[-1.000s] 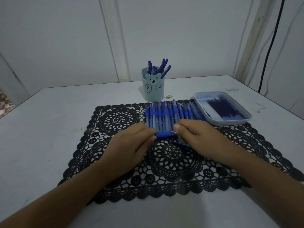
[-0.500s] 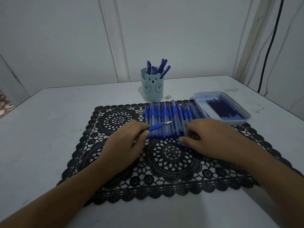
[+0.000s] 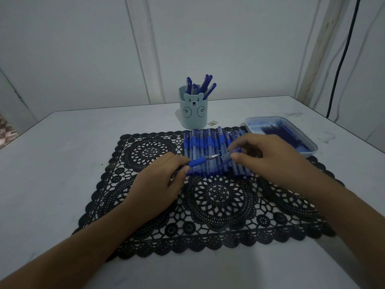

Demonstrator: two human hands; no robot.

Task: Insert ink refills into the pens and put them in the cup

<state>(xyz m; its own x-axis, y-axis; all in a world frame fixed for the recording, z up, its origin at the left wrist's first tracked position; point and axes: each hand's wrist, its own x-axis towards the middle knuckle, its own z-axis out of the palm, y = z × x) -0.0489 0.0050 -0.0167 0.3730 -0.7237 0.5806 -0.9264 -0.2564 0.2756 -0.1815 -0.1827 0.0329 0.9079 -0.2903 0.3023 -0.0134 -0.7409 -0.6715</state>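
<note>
A: At centre-left, what has the left hand (image 3: pixel 158 184)?
B: Thumb and fingers pinch a pen front (image 3: pixel 203 160), tip pointing right.
A: And the right hand (image 3: pixel 266 161)?
B: It pinches a barrel (image 3: pixel 229 155) just beside that tip, over the pen row (image 3: pixel 208 142), below the cup (image 3: pixel 193 115).

Left hand (image 3: pixel 158 184) and right hand (image 3: pixel 268 159) bare. Left forearm (image 3: pixel 68 253) and right forearm (image 3: pixel 341 209) bare right down to frame edge. Thumbnails short, plain.
</note>
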